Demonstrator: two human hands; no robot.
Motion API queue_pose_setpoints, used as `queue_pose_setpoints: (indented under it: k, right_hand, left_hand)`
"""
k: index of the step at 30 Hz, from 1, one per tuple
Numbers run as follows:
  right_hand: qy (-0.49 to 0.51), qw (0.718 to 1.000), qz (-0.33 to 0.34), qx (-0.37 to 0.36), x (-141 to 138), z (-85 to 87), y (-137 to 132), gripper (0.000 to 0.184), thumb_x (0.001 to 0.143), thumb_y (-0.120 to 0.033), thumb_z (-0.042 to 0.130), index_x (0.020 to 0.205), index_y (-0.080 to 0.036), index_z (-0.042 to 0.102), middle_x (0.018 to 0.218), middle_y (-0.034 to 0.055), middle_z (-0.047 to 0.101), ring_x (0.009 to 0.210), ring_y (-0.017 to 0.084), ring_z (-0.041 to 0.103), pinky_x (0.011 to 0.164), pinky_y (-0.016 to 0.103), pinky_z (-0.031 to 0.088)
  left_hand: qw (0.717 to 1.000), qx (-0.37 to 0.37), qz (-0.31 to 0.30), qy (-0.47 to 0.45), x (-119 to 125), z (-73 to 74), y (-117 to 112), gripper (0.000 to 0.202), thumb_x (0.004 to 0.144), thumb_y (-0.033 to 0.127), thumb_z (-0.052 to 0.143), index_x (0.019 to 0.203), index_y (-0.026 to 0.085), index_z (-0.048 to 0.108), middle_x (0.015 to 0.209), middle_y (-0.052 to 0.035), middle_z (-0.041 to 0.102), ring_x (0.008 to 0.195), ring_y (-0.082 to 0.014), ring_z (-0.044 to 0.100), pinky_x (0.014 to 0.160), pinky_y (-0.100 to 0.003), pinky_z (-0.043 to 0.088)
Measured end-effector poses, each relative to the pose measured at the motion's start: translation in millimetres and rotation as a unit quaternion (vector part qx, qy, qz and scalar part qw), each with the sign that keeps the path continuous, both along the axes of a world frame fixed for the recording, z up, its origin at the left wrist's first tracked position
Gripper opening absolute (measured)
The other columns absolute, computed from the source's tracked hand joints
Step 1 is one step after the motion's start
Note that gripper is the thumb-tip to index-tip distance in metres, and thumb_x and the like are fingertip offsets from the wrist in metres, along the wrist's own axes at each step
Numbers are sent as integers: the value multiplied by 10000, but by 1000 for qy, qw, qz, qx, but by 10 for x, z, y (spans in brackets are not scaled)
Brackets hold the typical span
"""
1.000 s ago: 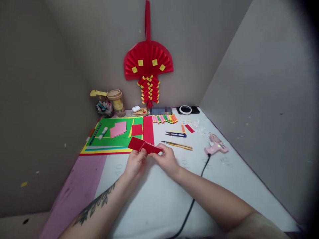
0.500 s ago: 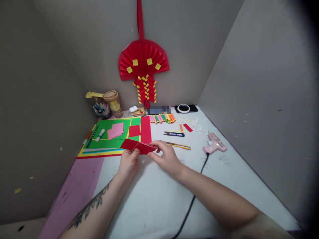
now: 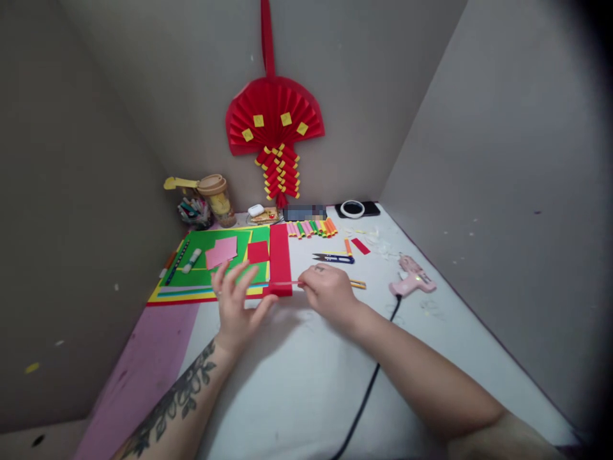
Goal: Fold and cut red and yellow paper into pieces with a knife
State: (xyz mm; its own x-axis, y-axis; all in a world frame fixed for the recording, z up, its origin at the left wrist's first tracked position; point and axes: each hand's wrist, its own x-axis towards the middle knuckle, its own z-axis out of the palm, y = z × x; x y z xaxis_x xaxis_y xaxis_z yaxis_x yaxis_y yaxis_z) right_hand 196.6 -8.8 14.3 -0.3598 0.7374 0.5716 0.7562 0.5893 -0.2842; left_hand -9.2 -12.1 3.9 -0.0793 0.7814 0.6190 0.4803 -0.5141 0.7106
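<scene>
Between my hands, above the table, a piece of red paper point(image 3: 288, 283) shows edge-on as a thin line. My right hand point(image 3: 331, 289) pinches its right end. My left hand point(image 3: 238, 300) is open, fingers spread around the paper's left end; whether it touches the paper I cannot tell. Behind the paper lies a wide red paper strip point(image 3: 280, 252). Left of that strip, a red paper square point(image 3: 258, 252) and pink paper pieces point(image 3: 223, 250) rest on a stack of green sheets point(image 3: 200, 240). The thread snips point(image 3: 334, 259) and a yellow cutter point(image 3: 358, 283), partly covered, lie by my right hand.
A pink glue gun point(image 3: 412, 275) sits at the right, its black cord point(image 3: 366, 396) running under my right forearm. Small coloured paper rolls point(image 3: 313, 229) line up at the back. A lidded cup point(image 3: 220, 201) stands back left. A red fan decoration point(image 3: 276, 118) hangs on the wall.
The red paper, held tilted in both hands before, is now turned edge-on in my right hand. My left hand has let go and spread its fingers.
</scene>
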Motion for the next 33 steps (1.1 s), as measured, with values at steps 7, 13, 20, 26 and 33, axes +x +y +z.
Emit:
queue_pose_setpoints:
  k: [7,13,20,26,33]
  right_hand:
    - [91,992,84,-27,-160,93,-145,168,817,-133,485,766,-193,633,684,51,621,690,172,548,648,285,395]
    - [320,935,82,-129,-166,148,-144,126,796,-201,547,724,-221,649,644,10,616,644,153,561,615,279,441]
    - [236,958,113,-121,-209,141,-183,152,804,-179,531,705,-212,642,634,14,618,642,148,558,655,280,431]
    - [221,954,104,-172,-213,119,-95,158,834,-209,502,766,-206,645,693,18,627,661,143,560,629,254,406]
    - [126,981,33,-145,-175,-43,20,340,848,-300,527,535,-190,453,541,-16,466,549,117,442,546,242,286]
  left_hand:
    - [989,-82,-95,74,54,25,-88,128,696,225,690,768,318,740,688,-18,696,845,-236,578,1080,-476,89]
    - [973,-181,-130,-64,164,22,-114,54,667,264,700,695,263,746,659,-49,677,750,-226,539,793,-348,390]
    - [981,-121,-146,41,169,19,-201,113,723,225,649,782,268,735,697,-35,684,746,-208,555,822,-343,349]
    - [982,-154,-80,-72,110,84,-158,86,693,283,663,688,236,734,598,-21,619,631,-177,489,649,-278,366]
    - [963,-224,-71,-135,109,7,-93,110,691,279,668,698,192,735,621,-18,613,631,-159,505,588,-230,375]
